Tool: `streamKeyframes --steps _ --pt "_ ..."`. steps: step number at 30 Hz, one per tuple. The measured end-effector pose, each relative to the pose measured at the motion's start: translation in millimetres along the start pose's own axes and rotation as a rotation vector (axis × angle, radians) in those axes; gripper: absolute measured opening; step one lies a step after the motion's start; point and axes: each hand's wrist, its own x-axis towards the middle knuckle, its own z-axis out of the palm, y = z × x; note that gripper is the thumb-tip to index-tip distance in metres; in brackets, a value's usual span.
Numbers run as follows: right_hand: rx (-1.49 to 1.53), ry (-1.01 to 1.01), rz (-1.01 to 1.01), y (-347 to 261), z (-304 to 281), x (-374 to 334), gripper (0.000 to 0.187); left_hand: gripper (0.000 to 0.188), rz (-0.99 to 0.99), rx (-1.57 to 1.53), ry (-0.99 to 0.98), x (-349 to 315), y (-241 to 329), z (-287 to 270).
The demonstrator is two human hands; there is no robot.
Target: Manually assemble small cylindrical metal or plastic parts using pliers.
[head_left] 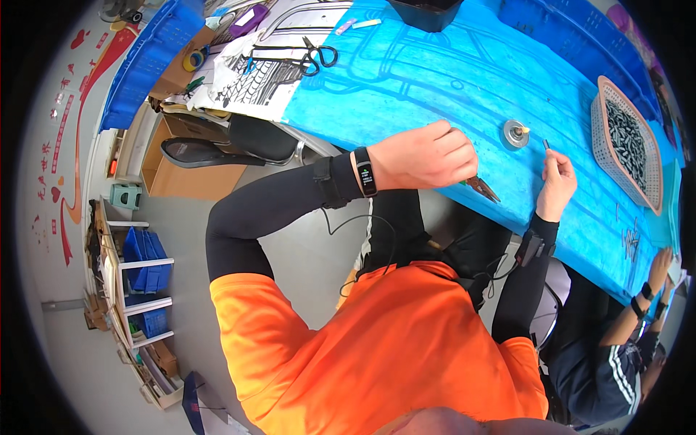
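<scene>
My left hand (428, 156) is closed around a pair of pliers (483, 189). The jaws of the pliers stick out past my fingers near the table's front edge, and most of the handles are hidden in my palm. In a pinch, my right hand (558, 185) holds a small dark cylindrical piece (547, 144) up from the fingertips. Between my hands, slightly farther back, a small round glass lamp (515, 138) with a pale wick top stands on the blue table covering (406, 101). I cannot make out a flame.
A pale plastic basket (603, 148) full of small dark cylinders stands at right, with loose small pieces (631, 242) nearer me. Scissors (313, 56) lie far left. A black container (428, 16) and blue crates (156, 61) line the back and left. Another person's hand (661, 267) reaches in at right.
</scene>
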Motion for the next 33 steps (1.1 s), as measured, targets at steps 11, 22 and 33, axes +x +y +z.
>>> streamKeyframes --steps 11,22,33 --pt "-0.151 -0.019 -0.023 -6 -4 2 0.014 0.038 -0.816 -0.872 -0.036 -6 41 20" --pt "-0.148 -0.093 -0.043 -1 8 6 0.014 0.021 -1.302 -1.640 0.202 5 117 51" --pt "-0.157 -0.148 -0.105 -3 11 8 0.012 0.020 -1.317 -1.769 0.217 15 128 55"
